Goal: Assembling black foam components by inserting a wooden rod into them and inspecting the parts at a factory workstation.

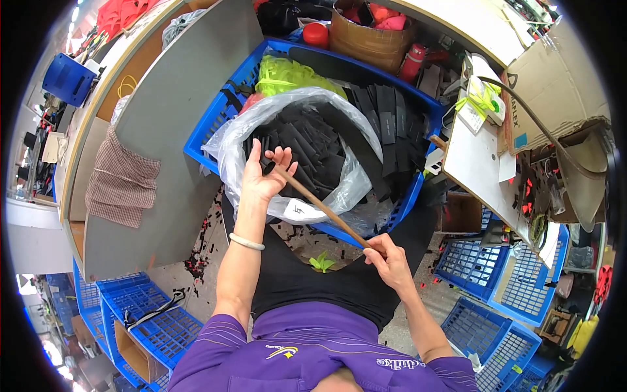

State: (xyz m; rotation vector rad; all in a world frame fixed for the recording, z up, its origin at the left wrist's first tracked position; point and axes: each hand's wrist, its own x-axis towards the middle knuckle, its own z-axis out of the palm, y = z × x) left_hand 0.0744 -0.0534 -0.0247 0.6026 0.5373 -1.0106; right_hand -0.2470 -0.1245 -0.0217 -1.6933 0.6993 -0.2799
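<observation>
A thin wooden stick (324, 210) slants between my two hands, its far end at the left. My right hand (389, 261) pinches the near end. The fingers of my left hand (266, 175) curl at the far end, palm turned up, with the thumb held apart. Something small and dark shows in that palm; I cannot make out what it is. Below the left hand is a clear plastic bag (230, 145) with its mouth rolled back, full of black fabric strips (307, 140). It rests in a blue plastic basket (202, 127) in front of my lap.
Yellow-green material (287, 75) and more black pieces (390, 121) share the basket. A grey board (170, 130) with a checked cloth (124, 179) stands left; a white table (480, 163) stands right. Behind are a cardboard box (366, 42) and a red bottle (412, 62). Blue crates (147, 313) flank me.
</observation>
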